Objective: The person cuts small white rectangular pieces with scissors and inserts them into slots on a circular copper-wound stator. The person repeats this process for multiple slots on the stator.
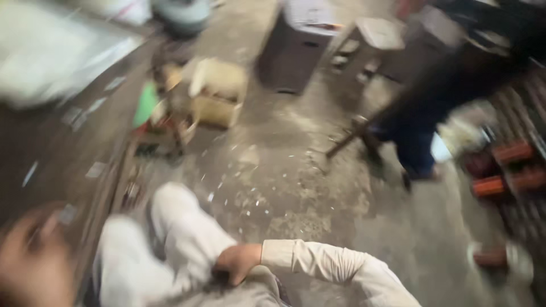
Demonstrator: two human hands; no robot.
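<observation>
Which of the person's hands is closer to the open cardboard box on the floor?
Left, though blur makes it uncertain. The left hand is raised at the lower left, below the tan open cardboard box. The right hand rests on the light trouser leg, farther down the picture.

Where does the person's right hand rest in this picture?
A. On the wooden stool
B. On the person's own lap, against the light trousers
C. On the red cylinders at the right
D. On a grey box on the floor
B: the right hand, at the end of a light sleeve, lies on the person's light trousers, far from the box, cylinders and stool.
</observation>
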